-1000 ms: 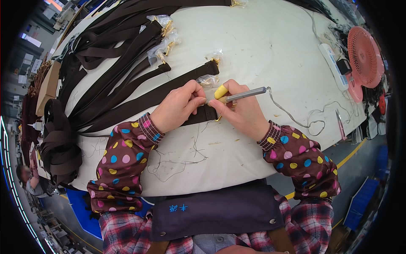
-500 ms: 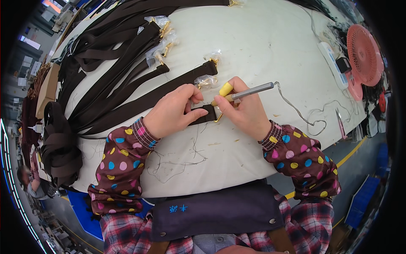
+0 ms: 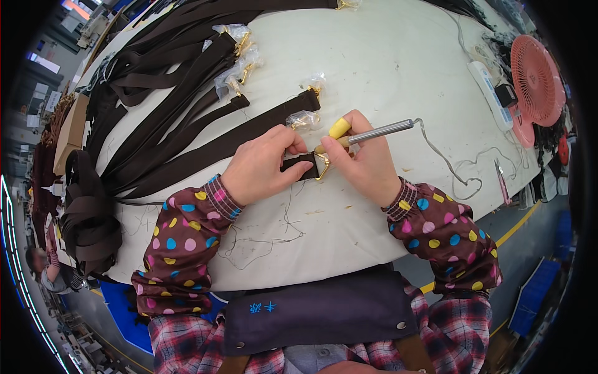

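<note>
My left hand (image 3: 261, 163) pinches the end of a dark brown webbing strap (image 3: 308, 168) on the table, thumb on top and fingers curled. A gold metal hook (image 3: 324, 166) sits at that strap end, between my two hands. In my right hand (image 3: 369, 163) is a corded pen-shaped tool (image 3: 386, 129), with a grey metal shaft and a tan front part. Its tip points left and meets the strap edge near my left fingertips. A yellow finger cover (image 3: 339, 128) wraps one right finger. Just beyond lies another strap (image 3: 249, 134) with a plastic-wrapped gold hook (image 3: 303, 119).
More brown straps (image 3: 168, 106) with bagged hooks spread across the far left, and a coiled bundle (image 3: 93, 215) hangs at the left edge. On the right are a pink fan (image 3: 537, 81), a power strip (image 3: 490, 93) and small snips (image 3: 502, 181). Loose threads (image 3: 261, 243) lie nearby.
My left hand has shifted slightly right along the strap. The tool in my right hand has moved a little right and up, and more of the gold hook shows.
</note>
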`<action>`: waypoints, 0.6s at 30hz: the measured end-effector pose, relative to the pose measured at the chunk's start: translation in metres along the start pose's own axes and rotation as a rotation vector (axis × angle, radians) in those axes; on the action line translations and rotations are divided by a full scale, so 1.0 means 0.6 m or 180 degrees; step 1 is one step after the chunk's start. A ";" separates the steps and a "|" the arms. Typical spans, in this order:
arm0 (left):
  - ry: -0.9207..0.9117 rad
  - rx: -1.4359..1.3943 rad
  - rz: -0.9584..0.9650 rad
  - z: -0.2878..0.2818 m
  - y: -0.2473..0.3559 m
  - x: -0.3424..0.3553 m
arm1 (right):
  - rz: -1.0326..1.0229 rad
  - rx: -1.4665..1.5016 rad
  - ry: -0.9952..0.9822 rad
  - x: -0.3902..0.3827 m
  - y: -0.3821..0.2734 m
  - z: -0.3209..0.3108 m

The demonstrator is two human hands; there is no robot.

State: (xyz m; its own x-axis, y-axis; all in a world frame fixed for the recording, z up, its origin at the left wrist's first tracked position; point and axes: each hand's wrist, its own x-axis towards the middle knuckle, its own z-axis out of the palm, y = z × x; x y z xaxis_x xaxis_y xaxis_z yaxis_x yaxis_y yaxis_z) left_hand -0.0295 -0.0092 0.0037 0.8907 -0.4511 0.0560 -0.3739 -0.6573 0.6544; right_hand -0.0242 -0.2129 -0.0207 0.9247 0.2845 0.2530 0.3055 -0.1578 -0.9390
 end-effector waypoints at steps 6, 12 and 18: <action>-0.0024 -0.0195 -0.0206 0.003 -0.015 0.003 | 0.0060 0.0036 -0.0033 0.001 0.002 0.001; -0.0143 -0.0438 -0.0257 -0.005 -0.022 0.003 | 0.0124 0.0078 -0.0038 0.002 -0.004 -0.001; -0.0074 -0.0225 -0.0201 0.003 0.000 0.006 | -0.0174 0.0072 0.0255 0.003 0.004 -0.001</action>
State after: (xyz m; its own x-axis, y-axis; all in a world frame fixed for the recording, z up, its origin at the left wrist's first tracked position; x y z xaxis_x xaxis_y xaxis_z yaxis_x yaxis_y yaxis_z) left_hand -0.0268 -0.0120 0.0028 0.9054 -0.4246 -0.0040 -0.2975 -0.6409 0.7076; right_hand -0.0214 -0.2134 -0.0223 0.9223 0.2153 0.3210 0.3516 -0.1224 -0.9281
